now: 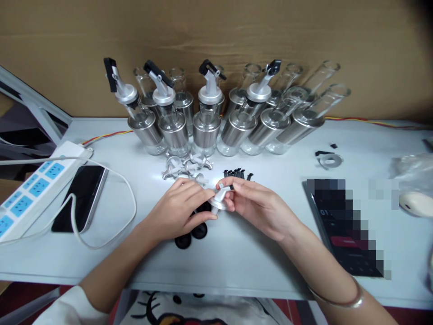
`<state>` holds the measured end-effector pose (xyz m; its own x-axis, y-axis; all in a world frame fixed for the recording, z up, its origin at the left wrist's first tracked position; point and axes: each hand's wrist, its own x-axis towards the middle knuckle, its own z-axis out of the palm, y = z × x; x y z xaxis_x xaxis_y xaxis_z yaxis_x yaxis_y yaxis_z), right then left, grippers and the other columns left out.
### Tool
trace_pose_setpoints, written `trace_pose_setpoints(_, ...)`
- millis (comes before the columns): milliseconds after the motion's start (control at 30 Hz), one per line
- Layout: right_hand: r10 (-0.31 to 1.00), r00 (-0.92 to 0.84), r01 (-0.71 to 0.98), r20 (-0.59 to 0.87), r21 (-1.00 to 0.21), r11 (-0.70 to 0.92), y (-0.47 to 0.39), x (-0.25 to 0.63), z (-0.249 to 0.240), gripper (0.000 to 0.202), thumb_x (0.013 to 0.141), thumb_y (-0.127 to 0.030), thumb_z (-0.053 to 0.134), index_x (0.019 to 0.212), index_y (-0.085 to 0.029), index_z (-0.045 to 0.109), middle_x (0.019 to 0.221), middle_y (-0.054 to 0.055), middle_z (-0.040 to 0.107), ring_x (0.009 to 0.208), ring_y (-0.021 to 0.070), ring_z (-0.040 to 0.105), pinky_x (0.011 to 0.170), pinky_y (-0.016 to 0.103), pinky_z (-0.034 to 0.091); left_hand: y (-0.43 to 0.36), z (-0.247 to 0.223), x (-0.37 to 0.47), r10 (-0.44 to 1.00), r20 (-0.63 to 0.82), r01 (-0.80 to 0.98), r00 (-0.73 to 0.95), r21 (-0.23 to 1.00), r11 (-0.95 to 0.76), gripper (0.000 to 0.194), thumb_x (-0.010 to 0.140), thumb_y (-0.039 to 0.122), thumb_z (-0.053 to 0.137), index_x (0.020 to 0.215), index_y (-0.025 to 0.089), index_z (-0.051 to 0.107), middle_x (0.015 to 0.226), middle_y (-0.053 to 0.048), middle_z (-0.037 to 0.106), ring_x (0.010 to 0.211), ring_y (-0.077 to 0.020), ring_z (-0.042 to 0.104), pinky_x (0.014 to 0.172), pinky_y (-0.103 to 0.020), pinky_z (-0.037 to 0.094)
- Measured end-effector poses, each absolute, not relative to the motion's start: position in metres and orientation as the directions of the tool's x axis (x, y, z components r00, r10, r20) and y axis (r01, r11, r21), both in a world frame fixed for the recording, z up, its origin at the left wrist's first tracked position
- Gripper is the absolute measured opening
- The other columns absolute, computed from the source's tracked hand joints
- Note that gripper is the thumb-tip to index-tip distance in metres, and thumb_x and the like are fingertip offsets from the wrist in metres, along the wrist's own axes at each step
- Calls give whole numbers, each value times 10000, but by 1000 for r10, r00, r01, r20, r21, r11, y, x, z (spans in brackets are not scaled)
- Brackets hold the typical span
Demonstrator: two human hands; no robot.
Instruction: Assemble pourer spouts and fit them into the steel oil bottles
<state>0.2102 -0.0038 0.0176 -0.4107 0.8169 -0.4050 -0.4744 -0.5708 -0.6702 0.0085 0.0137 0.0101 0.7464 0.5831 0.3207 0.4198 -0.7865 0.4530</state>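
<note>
A silver pour spout (220, 198) is held between my hands above the table. My left hand (184, 206) pinches its round base from the left. The fingers of my right hand (255, 198) close on its upper end, where a small black lever (231, 187) shows at the fingertips. Just beyond my hands lie several loose silver spouts (186, 164) and a row of small black levers (235, 173). Black round stoppers (199, 230) sit beneath my left hand, partly covered by it.
Glass bottles with steel sleeves (207, 128) stand in rows at the back; several front ones carry spouts. A power strip (40, 185), white cable (135, 198) and phone (79, 198) lie left. To the right are a tablet-like device (324, 216), a loose spout piece (329, 160) and plastic bag (414, 174).
</note>
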Motion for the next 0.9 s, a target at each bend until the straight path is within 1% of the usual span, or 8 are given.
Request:
trace_pose_setpoints(200,819,-451,-506,-354,-654,-562,-3,208,17,217,774,-311,680,900,-141,728,723,17,579,644,105,491,625,249,377,15,10,10,594,353,429,723,444,-787,304,968,433,409,1040,156,511,814,-13,620,769,-148,560,784,-278,408)
trace_pose_setpoints(367,811,-471,-487,-346,-665,-566,-2,209,17,164,788,-287,681,862,-149,730,721,9,562,650,94,482,616,226,374,15,8,8,589,373,420,717,443,-792,308,951,441,441,1070,163,497,842,-21,631,802,-158,577,796,-291,422)
trace_pose_setpoints(433,813,-468,-490,-346,-664,-565,-3,209,18,168,792,-279,663,868,-145,730,729,16,558,662,101,483,620,227,383,15,7,6,608,380,413,697,482,-773,394,900,518,495,1089,173,478,892,-34,630,833,-173,576,801,-304,431)
trace_pose_setpoints(500,826,-442,-506,-350,-663,-552,-3,210,19,170,797,-268,629,865,-146,725,768,32,562,692,117,488,622,238,396,15,7,4,654,339,431,676,539,-724,528,817,588,580,1123,178,449,982,-58,616,885,-193,569,813,-324,441)
trace_pose_setpoints(567,845,-395,-524,-361,-667,-530,-3,211,22,164,799,-254,587,847,-159,712,796,44,559,707,136,484,612,256,406,16,9,2,689,243,478,683,566,-672,562,766,548,678,1125,180,452,1055,-77,587,952,-217,550,842,-352,440)
trace_pose_setpoints(667,872,-309,-530,-380,-693,-490,-1,213,28,167,808,-250,536,786,-179,686,774,47,534,695,155,474,598,277,418,17,13,1,677,130,522,725,537,-663,330,773,338,701,1017,188,536,1061,-67,563,1021,-236,513,902,-389,405)
trace_pose_setpoints(767,890,-247,-529,-383,-716,-455,0,214,31,173,807,-260,534,729,-189,671,743,45,519,687,162,473,590,281,423,17,14,2,639,134,498,758,514,-698,113,815,247,622,901,184,584,1017,-54,568,1041,-229,505,933,-399,374)
trace_pose_setpoints(900,904,-219,-530,-367,-733,-426,0,214,31,176,808,-274,533,741,-206,681,737,44,532,678,166,478,599,296,423,17,12,2,620,155,472,769,517,-714,67,881,228,561,873,167,587,955,-49,588,987,-205,528,893,-373,389)
